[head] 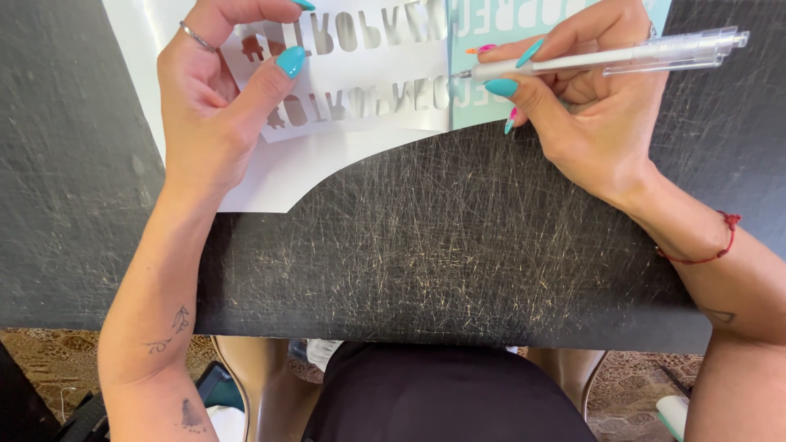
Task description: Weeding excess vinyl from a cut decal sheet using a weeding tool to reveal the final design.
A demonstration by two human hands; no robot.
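My left hand (214, 90) pinches a strip of white film with letter-shaped cut-outs (368, 69), peeled up from a sheet at the far edge of the table. My right hand (589, 106) grips a clear pen-shaped tool (622, 57), its fine tip touching the sheet where the white film meets the light teal part (471, 110). The white backing sheet (282, 176) lies under my left hand with a curved cut edge. Both hands have teal-painted nails; a ring sits on my left forefinger.
A black, heavily scratched cutting mat (442, 245) covers the table up to its near edge. Below it I see my dark-clothed lap (446, 393), a brown chair seat (254, 376) and patterned floor (49, 360). A red string bracelet (720, 241) circles my right wrist.
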